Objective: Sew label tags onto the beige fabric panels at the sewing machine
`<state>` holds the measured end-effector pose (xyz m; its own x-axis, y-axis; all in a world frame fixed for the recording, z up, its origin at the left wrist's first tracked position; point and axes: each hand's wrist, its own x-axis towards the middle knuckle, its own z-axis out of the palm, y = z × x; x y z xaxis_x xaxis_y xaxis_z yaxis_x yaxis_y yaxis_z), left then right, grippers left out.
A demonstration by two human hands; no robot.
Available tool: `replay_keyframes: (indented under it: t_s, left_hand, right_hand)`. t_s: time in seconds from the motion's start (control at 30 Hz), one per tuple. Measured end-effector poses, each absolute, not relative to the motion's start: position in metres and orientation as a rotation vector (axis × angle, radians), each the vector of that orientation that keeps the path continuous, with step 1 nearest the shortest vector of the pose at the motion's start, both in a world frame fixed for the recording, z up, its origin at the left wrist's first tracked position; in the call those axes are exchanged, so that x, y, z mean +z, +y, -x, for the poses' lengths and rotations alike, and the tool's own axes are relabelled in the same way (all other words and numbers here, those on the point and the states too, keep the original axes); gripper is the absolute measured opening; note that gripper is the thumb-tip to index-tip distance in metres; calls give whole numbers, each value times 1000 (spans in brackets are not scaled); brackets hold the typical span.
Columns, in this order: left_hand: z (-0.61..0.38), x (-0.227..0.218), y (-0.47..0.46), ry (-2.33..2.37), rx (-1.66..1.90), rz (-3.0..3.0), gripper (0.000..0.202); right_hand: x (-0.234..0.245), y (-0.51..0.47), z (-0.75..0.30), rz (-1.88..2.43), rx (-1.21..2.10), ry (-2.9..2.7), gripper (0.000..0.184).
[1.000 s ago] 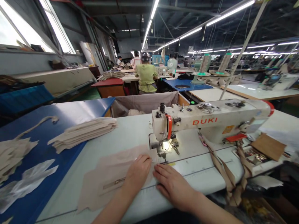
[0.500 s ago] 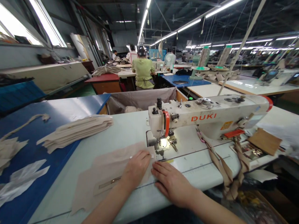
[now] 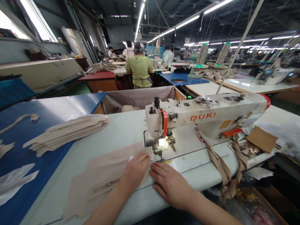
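A flat beige fabric piece (image 3: 100, 167) lies on the pale sewing table, with a zipper (image 3: 106, 185) set into its near part. My left hand (image 3: 136, 170) presses on its right end, fingers bent and close together. Bits of a small white piece (image 3: 131, 158) show beside those fingers; the rest is covered. My right hand (image 3: 172, 184) lies flat along the fabric's right edge, fingers stretched out, touching it close to my left fingertips. Just beyond the hands stands a sewing machine (image 3: 180, 117), its lamp lit over the needle area. The fabric's far right corner is near the needle plate.
A stack of beige pieces (image 3: 70, 129) sits left, partly over a blue table (image 3: 58, 107). Scissors (image 3: 198, 134) and hanging beige strips (image 3: 219, 164) are right of the needle. A cloth-lined bin (image 3: 138, 97) stands behind the table; a person in green (image 3: 139, 70) sits farther off.
The view has shifted slightly, so most things sit a little farther left in the picture. Both hands stay on the fabric in nearly the same pose. More white shows beside my left fingers.
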<state>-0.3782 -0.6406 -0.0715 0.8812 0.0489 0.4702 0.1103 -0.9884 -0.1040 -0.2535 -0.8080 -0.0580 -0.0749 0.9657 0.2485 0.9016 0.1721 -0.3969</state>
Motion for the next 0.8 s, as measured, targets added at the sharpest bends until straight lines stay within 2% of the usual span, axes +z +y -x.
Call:
replay_keyframes:
  t_s: [0.53, 0.8]
  left_hand:
    - [378, -75, -642, -148, -621, 2963, 28]
    - [381, -66, -649, -79, -761, 2867, 34]
  right_hand:
    - [-58, -808, 253, 1751, 228, -2001, 41]
    - [-48, -788, 232, 1709, 129, -1960, 23]
